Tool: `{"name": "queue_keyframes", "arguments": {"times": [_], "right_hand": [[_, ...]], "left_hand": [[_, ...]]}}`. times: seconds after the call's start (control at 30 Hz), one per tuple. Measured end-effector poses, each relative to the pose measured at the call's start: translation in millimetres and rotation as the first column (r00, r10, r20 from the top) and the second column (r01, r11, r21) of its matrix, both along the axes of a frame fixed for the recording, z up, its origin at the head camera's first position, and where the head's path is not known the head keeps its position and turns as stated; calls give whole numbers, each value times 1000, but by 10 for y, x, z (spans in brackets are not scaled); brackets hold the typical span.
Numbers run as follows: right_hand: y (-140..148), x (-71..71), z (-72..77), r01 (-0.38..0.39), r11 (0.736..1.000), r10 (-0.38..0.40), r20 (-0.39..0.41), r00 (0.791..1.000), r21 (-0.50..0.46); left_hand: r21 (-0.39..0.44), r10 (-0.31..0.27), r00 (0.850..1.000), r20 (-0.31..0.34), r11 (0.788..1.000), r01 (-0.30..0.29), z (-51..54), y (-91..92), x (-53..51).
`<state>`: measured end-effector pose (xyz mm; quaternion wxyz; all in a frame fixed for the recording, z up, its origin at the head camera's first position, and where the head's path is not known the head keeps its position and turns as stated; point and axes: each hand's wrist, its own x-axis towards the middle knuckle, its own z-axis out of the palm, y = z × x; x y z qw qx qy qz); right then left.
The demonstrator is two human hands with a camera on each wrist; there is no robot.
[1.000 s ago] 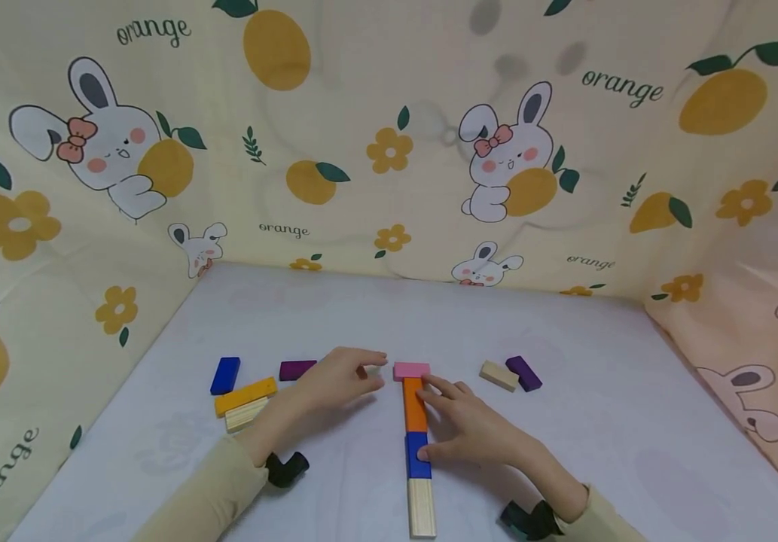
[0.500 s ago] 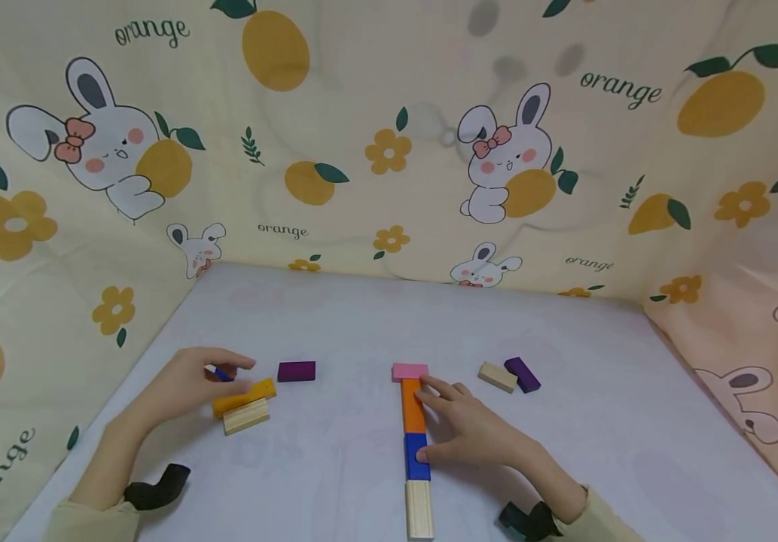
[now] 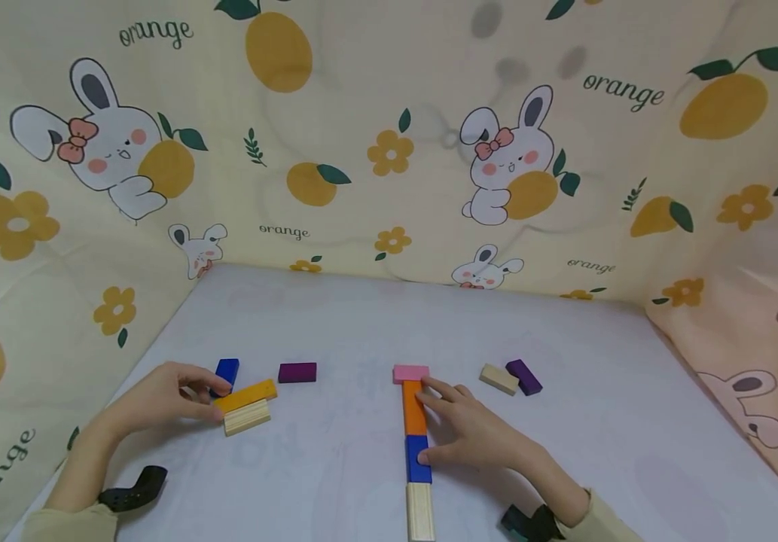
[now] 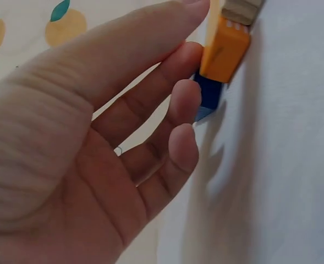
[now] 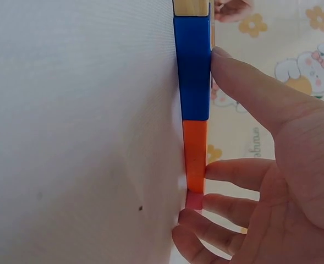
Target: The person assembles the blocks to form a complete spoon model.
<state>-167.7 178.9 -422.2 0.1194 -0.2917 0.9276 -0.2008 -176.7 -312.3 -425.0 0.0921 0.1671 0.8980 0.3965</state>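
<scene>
In the head view a row runs from a pink block (image 3: 411, 373) across the far end through orange (image 3: 414, 406) and blue (image 3: 419, 458) blocks to a pale wooden one (image 3: 420, 512). My right hand (image 3: 480, 433) rests along its right side, thumb at the blue block (image 5: 195, 69), fingertips by the orange and pink ones. At the left, my left hand (image 3: 161, 399) is at the near-left end of a yellow-orange block (image 3: 246, 396), fingers loosely bent; whether they touch it is unclear. Behind it lies another blue block (image 3: 228, 370), partly hidden by the fingers.
A pale wooden block (image 3: 247, 418) lies against the yellow-orange one. A purple block (image 3: 297, 373) is to their right. Beyond the row, a wooden block (image 3: 498, 379) and a purple block (image 3: 524, 377) lie together. Patterned cloth (image 3: 361, 203) stands around the white surface (image 3: 334, 316).
My left hand has gone from beside the row's pink end to the left group, passing over the blue block and then dropping toward the yellow-orange one. My right hand has stayed in place.
</scene>
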Motion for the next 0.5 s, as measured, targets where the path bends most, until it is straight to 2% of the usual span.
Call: {"name": "queue_keyframes", "arguments": {"times": [0.2,0.5], "right_hand": [[13,8,-11,12,1000,-12,3,1000,-4],[9,18,5,4,1000,-4,6,1000,-21]], "left_hand": [[-10,34,999,4,999,-34,-34,32,-30],[-40,70,997,8,997,-70,-21,49,-4]]}}
